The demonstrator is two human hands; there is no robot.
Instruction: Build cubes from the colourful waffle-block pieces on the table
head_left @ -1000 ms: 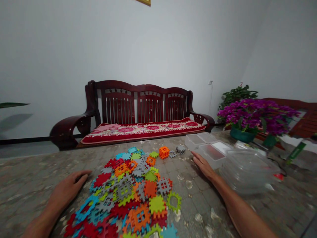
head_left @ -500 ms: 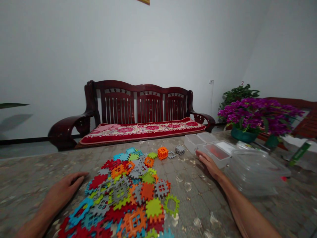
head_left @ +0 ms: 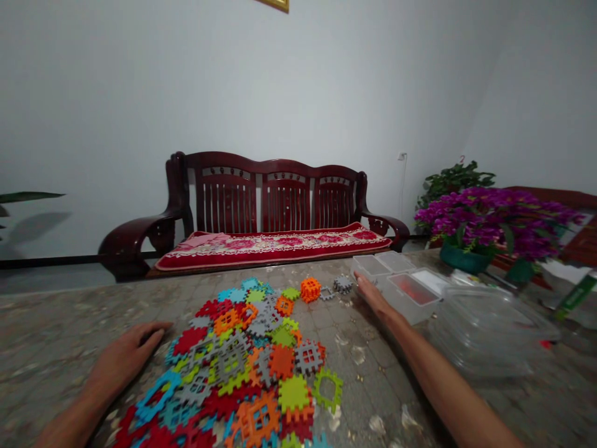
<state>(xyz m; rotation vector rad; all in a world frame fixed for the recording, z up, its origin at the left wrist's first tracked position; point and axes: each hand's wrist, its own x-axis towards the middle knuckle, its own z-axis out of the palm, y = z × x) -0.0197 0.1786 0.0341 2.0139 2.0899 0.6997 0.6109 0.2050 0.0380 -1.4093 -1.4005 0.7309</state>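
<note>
A heap of flat interlocking plastic tiles [head_left: 242, 361] in red, orange, green, blue and grey covers the middle of the mottled table [head_left: 60, 323]. My left hand [head_left: 124, 358] lies flat and open on the table at the heap's left edge. My right hand [head_left: 373, 295] is stretched out, fingers straight and open, beside the clear plastic boxes [head_left: 396, 280]. Just left of its fingertips lie a small grey tile piece [head_left: 342, 284] and an assembled orange cube [head_left: 310, 289].
A stack of clear plastic lids or trays [head_left: 489, 333] sits at the right. Purple flowers in a green pot [head_left: 485, 227] stand at the back right. A dark wooden bench with a red cushion [head_left: 270, 218] stands behind the table against a white wall.
My right hand has reached farther forward and left along the clear boxes toward the grey piece. My left hand has stayed at the heap's edge. The view shifted slightly.
</note>
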